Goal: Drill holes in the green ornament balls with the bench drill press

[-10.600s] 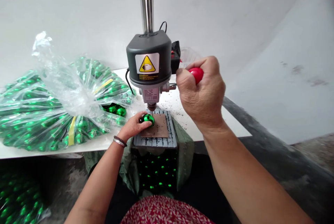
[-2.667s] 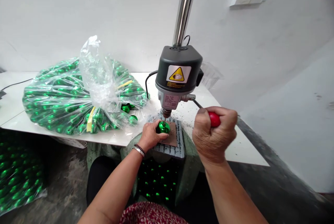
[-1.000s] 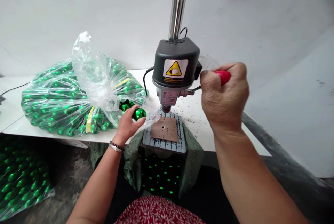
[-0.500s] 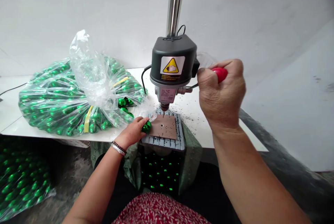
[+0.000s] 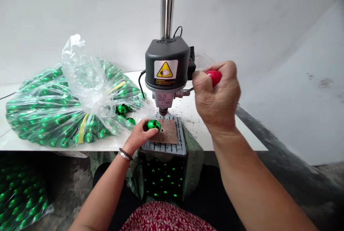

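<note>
My left hand (image 5: 139, 133) pinches a shiny green ball (image 5: 153, 125) between thumb and fingers, just left of the drill bit (image 5: 162, 119). Below the bit lies a brown square board (image 5: 169, 134) with a small hole, set on the grey base plate (image 5: 180, 146) of a bench drill press (image 5: 167, 64). Around the red knob (image 5: 214, 77) of the drill's feed lever, my right hand (image 5: 217, 98) is closed. The bit hangs above the board, and the ball sits apart from it.
A clear plastic bag (image 5: 88, 94) packed with green balls covers the table's left side. A second bag of green balls (image 5: 21, 191) sits low at left. More balls show in a dark opening (image 5: 163, 180) under the drill. Dark shavings dot the white table (image 5: 204, 141).
My left hand has brought the green ball rightward over the board, closer to the bit, and turned it into fuller view. My right hand stays on the knob. The whole view has shifted slightly.
</note>
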Available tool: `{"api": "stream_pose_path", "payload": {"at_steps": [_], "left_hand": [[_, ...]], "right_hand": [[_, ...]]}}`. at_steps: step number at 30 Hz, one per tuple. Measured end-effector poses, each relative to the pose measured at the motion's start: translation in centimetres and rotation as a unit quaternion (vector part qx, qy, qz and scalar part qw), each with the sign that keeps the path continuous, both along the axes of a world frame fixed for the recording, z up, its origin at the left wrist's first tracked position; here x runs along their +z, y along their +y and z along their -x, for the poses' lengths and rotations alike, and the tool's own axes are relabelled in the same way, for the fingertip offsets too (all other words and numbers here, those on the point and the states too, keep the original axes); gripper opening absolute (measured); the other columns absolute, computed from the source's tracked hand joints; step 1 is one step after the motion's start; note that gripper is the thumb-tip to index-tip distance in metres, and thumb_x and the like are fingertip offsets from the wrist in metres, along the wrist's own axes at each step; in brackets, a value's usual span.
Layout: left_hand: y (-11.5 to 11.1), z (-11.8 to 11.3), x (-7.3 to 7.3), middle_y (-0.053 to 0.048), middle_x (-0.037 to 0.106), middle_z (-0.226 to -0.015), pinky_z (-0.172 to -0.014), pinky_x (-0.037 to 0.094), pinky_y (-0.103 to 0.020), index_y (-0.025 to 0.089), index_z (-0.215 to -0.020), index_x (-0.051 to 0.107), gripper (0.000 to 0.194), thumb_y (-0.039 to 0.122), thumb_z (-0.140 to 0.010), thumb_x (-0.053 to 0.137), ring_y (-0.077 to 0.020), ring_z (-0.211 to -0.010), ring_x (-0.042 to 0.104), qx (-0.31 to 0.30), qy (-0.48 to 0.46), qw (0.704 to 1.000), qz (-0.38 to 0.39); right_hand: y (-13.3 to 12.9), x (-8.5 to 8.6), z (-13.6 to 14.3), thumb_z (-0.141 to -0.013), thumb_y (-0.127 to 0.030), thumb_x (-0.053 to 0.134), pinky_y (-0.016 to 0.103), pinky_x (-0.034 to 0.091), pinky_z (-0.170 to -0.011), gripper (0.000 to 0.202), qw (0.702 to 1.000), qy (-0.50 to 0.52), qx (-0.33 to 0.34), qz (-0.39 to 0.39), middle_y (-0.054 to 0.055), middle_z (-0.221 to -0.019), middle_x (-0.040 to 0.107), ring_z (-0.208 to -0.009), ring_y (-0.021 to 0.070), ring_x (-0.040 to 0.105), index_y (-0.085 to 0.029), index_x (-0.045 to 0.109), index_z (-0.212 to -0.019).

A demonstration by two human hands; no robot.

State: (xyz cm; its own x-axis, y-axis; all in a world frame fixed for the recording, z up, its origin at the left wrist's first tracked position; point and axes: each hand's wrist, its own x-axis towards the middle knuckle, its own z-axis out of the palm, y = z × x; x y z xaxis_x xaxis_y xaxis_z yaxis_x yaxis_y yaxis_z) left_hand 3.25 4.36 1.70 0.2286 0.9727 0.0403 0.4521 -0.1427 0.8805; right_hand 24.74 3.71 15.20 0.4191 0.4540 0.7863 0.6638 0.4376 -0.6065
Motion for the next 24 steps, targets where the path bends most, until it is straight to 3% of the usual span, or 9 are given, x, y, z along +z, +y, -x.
{"api": "stream_pose_path", "payload": {"at_steps": [5,10,17,24], "left_hand": [[0.9,-0.8,-1.0,-0.009,0.075,-0.131,-0.108,0.055,-0.040,0.018,-0.140,0.066,0.061,0.035,-0.082,0.077,-0.0270,-0.118,0.070,-0.041,0.013,0.999,-0.016],[1.4,-1.3,-1.2,-0.011,0.077,-0.128,-0.113,0.053,-0.047,0.019,-0.134,0.071,0.053,0.040,-0.086,0.075,-0.0320,-0.122,0.070,-0.047,0.079,0.995,-0.049],[1.9,-2.0,-2.5,-0.011,0.078,-0.126,-0.116,0.050,-0.045,0.016,-0.134,0.071,0.051,0.041,-0.089,0.069,-0.0302,-0.122,0.070,-0.018,0.028,0.999,-0.024],[2.1,-1.7,-1.6,-0.002,0.081,-0.110,-0.101,0.058,-0.036,0.020,-0.124,0.077,0.044,0.041,-0.085,0.073,-0.0245,-0.104,0.073,-0.016,0.048,0.999,-0.013]], "right_hand": [[-0.1,0.0,0.0,-0.093,-0.039,0.060,0.028,0.048,-0.062,0.020,1.000,-0.009,-0.001,0.011,-0.005,-0.073,0.056,-0.062,0.0096,0.052,-0.026,0.047,-0.086],[0.1,-0.3,0.0,-0.098,-0.042,0.056,0.029,0.048,-0.063,0.020,1.000,-0.007,0.002,0.011,-0.005,-0.074,0.058,-0.063,0.0098,0.052,-0.026,0.050,-0.087],[0.0,-0.3,-0.3,-0.100,-0.042,0.055,0.029,0.051,-0.067,0.021,1.000,-0.019,0.015,0.006,-0.005,-0.076,0.059,-0.066,0.0100,0.054,-0.026,0.050,-0.088],[-0.1,-0.2,-0.5,-0.101,-0.041,0.054,0.029,0.052,-0.071,0.018,0.999,-0.034,0.017,0.015,-0.004,-0.080,0.060,-0.071,0.0104,0.057,-0.025,0.049,-0.092]]}}
